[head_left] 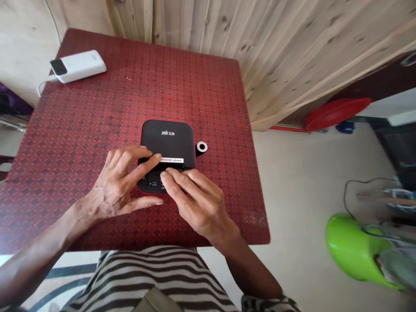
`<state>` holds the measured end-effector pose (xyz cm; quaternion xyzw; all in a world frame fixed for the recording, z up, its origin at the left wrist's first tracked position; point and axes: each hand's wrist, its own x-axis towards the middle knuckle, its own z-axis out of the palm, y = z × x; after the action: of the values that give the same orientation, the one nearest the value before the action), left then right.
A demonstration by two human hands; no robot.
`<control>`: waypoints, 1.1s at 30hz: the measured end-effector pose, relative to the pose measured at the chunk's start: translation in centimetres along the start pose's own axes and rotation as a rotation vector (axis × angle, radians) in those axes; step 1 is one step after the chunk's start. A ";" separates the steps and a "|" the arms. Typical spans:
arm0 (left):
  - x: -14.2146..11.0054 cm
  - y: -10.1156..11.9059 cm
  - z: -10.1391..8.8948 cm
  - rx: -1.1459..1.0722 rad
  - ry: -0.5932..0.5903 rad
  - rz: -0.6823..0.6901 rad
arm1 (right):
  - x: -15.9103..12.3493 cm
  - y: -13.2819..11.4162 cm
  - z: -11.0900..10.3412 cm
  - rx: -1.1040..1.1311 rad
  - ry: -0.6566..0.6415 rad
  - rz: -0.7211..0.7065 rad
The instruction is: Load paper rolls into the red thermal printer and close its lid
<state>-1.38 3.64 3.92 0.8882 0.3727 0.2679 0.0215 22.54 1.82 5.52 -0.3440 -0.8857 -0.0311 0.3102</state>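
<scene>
From the head view, a flat black box [167, 141] lies on the red patterned table [211, 95] in front of me, between my two hands; my left hand [113, 190] is spread, not closed around anything — its index fingertip rests at the end of the white label [173, 160] on the box, its thumb reaches along the near edge; my right hand [198, 197] has its fingers drawn together over the near right part of the box, and I cannot tell whether they pinch anything there; a small roll [202, 147] with a white ring end sits just beside the box's right side; a white power bank [81, 66] lies well apart, at the table's far left corner — a white cable [47, 79] runs from it.
</scene>
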 end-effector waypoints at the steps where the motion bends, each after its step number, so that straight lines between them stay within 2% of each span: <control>1: 0.0 0.0 0.1 0.024 0.005 0.012 | -0.1 0.1 0.1 0.025 0.015 0.009; 5: 0.4 -0.1 0.0 0.105 0.017 0.059 | -0.2 0.6 -0.3 0.159 0.095 0.075; 9: 0.6 -0.3 0.1 0.119 0.019 0.073 | -1.0 1.7 -1.2 0.159 0.191 0.238; 12: -0.1 -0.2 0.6 0.083 0.021 0.045 | -2.6 3.0 -0.9 0.152 0.255 0.386; 14: -1.0 0.1 0.9 0.039 0.080 0.011 | -4.3 4.0 0.2 0.164 0.246 0.531; 16: -2.2 0.4 1.1 0.026 0.186 -0.029 | -6.1 5.1 1.6 0.183 0.185 0.661; 18: -3.5 0.7 1.3 0.041 0.267 -0.062 | -7.5 5.8 3.0 0.208 0.103 0.726; 22: -5.1 0.7 2.1 0.077 0.320 -0.111 | -8.6 6.4 4.5 0.177 -0.003 0.761; 27: -5.4 0.6 3.1 0.054 0.301 -0.127 | -8.4 6.4 4.8 0.111 0.020 0.744; 33: -5.3 0.6 3.2 0.020 0.273 -0.149 | -8.4 6.4 4.7 0.105 -0.005 0.747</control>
<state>-2.49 0.12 -1.13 0.8136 0.4397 0.3800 -0.0186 28.87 3.03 -4.06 -0.6268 -0.7004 0.1306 0.3155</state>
